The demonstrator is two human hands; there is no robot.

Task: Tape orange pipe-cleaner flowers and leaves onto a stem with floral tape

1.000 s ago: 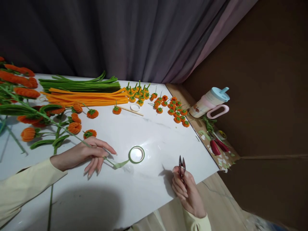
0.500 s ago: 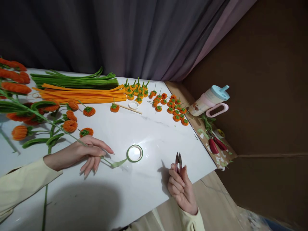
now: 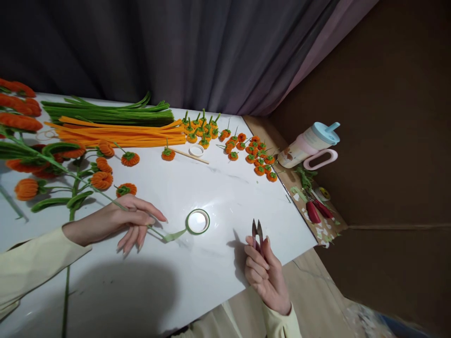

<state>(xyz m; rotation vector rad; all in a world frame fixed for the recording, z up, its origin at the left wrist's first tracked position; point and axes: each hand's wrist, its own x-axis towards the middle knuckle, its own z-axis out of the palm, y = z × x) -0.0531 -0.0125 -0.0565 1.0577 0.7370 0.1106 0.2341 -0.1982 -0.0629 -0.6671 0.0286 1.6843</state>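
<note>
My left hand (image 3: 132, 220) pinches a thin green stem (image 3: 97, 191) between thumb and forefinger, with the other fingers loosely spread. From the stem's end, a pale green tape strip (image 3: 175, 235) runs to a roll of green tape (image 3: 188, 227) on the table. To the right, my right hand (image 3: 266, 272) is wrapped round a pair of thread snips (image 3: 258, 231), blades upward and slightly apart. Beside my left wrist is a thick green stalk (image 3: 72, 214) bearing orange fuzzy pumpkin-shaped pieces (image 3: 102, 180) and curled green leaves.
Green pipe cleaners (image 3: 109, 114) and orange ones (image 3: 120, 134) lie along the back. Small pumpkins (image 3: 251, 158), a wooden stick (image 3: 192, 157) and a white ring (image 3: 196, 150) are nearer. At right stand a tumbler (image 3: 306, 144) and red-handled scissors (image 3: 313, 212).
The snips have shifted slightly left and their blades look a little wider apart. My left hand keeps its pinch on the stem. The whole view has shifted slightly.
</note>
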